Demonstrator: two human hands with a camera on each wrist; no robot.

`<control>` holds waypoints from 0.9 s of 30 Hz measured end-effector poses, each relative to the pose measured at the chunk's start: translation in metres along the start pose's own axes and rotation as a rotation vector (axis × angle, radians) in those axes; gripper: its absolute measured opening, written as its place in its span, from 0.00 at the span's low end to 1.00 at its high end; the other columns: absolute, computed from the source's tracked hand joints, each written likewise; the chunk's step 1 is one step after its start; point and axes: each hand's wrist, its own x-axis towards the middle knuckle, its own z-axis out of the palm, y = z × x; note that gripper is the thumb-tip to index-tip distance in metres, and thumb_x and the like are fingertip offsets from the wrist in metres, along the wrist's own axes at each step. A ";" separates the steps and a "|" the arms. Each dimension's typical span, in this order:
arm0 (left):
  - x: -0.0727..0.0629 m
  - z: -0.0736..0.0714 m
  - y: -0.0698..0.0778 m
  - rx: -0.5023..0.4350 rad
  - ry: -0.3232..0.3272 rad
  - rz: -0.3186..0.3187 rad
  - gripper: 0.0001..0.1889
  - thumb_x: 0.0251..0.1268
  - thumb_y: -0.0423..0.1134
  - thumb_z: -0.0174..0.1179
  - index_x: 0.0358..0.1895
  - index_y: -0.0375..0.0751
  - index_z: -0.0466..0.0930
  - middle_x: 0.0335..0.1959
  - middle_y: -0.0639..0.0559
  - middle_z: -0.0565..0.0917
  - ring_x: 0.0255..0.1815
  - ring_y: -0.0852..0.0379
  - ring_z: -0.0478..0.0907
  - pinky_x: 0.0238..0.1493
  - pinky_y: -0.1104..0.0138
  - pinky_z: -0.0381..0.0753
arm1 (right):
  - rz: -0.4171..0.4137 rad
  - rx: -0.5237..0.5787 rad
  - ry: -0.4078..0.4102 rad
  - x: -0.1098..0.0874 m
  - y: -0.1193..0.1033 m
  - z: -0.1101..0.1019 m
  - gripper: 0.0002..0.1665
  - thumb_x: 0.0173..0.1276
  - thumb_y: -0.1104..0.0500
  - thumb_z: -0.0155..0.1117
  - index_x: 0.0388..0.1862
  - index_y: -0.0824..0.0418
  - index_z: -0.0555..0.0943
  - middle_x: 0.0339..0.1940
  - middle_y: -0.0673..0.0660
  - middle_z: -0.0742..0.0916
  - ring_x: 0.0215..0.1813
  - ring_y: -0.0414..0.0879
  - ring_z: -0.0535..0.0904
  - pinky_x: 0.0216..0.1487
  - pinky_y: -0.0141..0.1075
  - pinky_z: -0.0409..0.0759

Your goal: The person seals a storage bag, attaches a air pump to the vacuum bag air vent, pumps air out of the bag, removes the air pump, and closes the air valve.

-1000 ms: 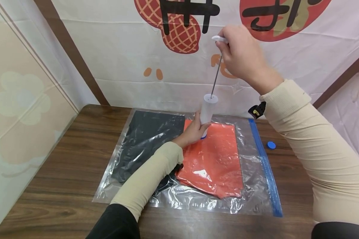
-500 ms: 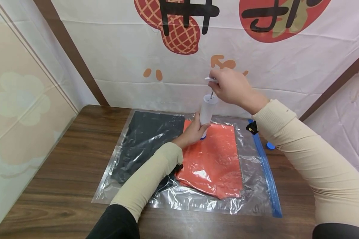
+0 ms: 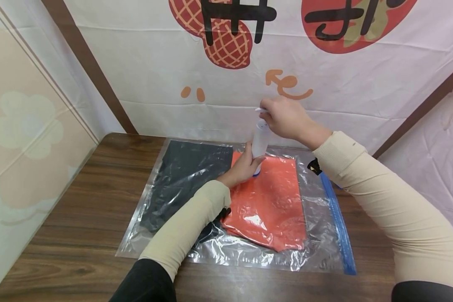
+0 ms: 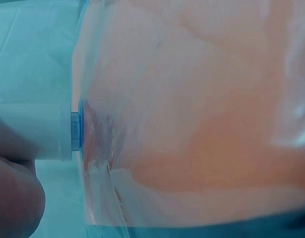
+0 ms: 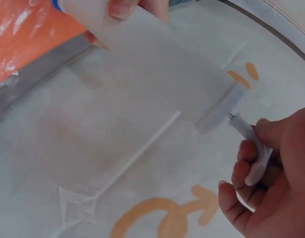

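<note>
A white hand pump (image 3: 260, 140) stands upright, slightly tilted, on a clear vacuum storage bag (image 3: 245, 258). Its lower end meets the bag's blue valve (image 4: 76, 131) in the left wrist view. My left hand (image 3: 244, 167) grips the pump's barrel near the bottom. With curled fingers my right hand (image 3: 287, 119) holds the white pump handle (image 5: 256, 148), just above the barrel's top; only a short bit of rod shows between them. Inside the bag lie folded orange cloth (image 3: 268, 201) and folded dark cloth (image 3: 192, 176), side by side.
The bag lies flat on a brown wooden table (image 3: 71, 218), its blue zip strip (image 3: 337, 226) along the right side. A printed white curtain (image 3: 154, 63) hangs close behind the table, another pale one (image 3: 30, 138) at the left.
My right hand has come down with the pump handle, and the long rod has slid into the barrel. My left hand and the bag stay in place.
</note>
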 end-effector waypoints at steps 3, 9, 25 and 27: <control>0.000 0.001 0.001 -0.003 0.004 -0.016 0.36 0.81 0.43 0.52 0.77 0.40 0.39 0.70 0.39 0.64 0.72 0.43 0.65 0.74 0.48 0.63 | 0.012 0.003 0.034 0.003 0.000 -0.013 0.06 0.77 0.61 0.58 0.40 0.64 0.78 0.31 0.60 0.82 0.36 0.56 0.78 0.34 0.48 0.76; -0.001 0.001 0.002 0.009 0.003 -0.035 0.36 0.81 0.45 0.51 0.78 0.41 0.38 0.71 0.40 0.63 0.73 0.43 0.64 0.74 0.48 0.62 | 0.022 0.035 0.144 0.014 -0.001 -0.044 0.09 0.79 0.62 0.54 0.44 0.68 0.77 0.35 0.63 0.82 0.40 0.58 0.75 0.43 0.49 0.74; -0.001 0.001 0.001 0.024 0.001 -0.041 0.36 0.81 0.46 0.51 0.78 0.43 0.38 0.72 0.40 0.63 0.74 0.43 0.64 0.75 0.48 0.62 | 0.039 0.008 0.419 0.023 -0.003 -0.090 0.20 0.84 0.54 0.46 0.52 0.70 0.77 0.45 0.66 0.81 0.51 0.57 0.68 0.51 0.45 0.67; -0.001 0.001 0.001 0.028 0.002 -0.038 0.36 0.81 0.46 0.51 0.77 0.42 0.38 0.72 0.39 0.63 0.74 0.43 0.64 0.74 0.48 0.62 | 0.044 0.019 0.385 0.022 -0.003 -0.087 0.20 0.84 0.54 0.46 0.53 0.70 0.77 0.46 0.65 0.81 0.51 0.57 0.69 0.52 0.45 0.67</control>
